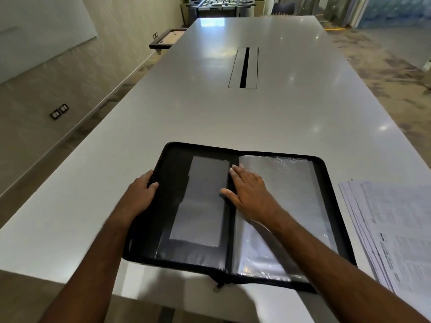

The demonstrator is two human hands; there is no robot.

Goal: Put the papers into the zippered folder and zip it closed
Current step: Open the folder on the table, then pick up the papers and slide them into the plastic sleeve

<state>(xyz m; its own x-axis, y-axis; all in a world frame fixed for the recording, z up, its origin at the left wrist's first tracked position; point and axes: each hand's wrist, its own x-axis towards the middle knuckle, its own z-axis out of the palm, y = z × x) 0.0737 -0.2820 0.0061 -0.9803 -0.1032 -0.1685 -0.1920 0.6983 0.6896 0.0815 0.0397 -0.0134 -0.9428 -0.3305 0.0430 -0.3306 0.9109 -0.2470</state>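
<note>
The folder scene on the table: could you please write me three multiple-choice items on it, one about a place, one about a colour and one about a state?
1. Where does the stack of papers lie?
A. to the right of the folder
B. inside the folder
C. on the floor

2. What colour is the folder's cover?
A. red
B. black
C. white

3. How is the folder now?
A. zipped shut
B. half closed
C. lying open flat on the table

Answers:
1. A, the papers sit on the table beside the folder's right edge.
2. B, its rim and inner lining are black.
3. C, both halves lie spread out, with the left hand gripping the left edge and the right hand resting flat near the spine.
</note>
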